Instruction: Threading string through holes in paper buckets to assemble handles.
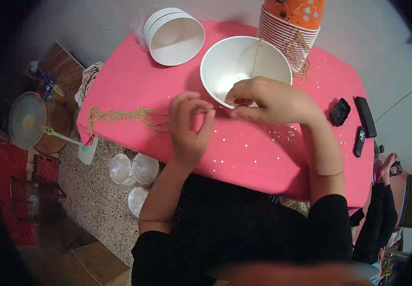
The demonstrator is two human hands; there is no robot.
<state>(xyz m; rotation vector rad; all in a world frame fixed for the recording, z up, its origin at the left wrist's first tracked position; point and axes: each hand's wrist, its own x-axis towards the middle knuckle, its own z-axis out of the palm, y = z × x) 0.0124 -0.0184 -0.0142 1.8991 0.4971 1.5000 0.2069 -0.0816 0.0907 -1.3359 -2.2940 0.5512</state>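
Observation:
A large white paper bucket (218, 59) lies tipped on the pink-covered table, its mouth toward me. A thin brown cord runs down inside it from a hole near the far rim. My right hand (280, 102) pinches the near rim between thumb and fingers. Just left of the rim, my left hand (189, 126) is curled, thumb and fingertip almost together; anything between them is too small to make out. Tangled brown cords (120, 115) lie on the table to the left, with one strand reaching the left hand.
White buckets (180, 43) lie nested at the back left. A tall stack of buckets (287, 35), orange-printed on top, stands behind with cords hanging. Small paper dots dot the pink tablecloth (272, 171). A phone (359, 141) and black cases lie right. A fan (28, 119) stands left.

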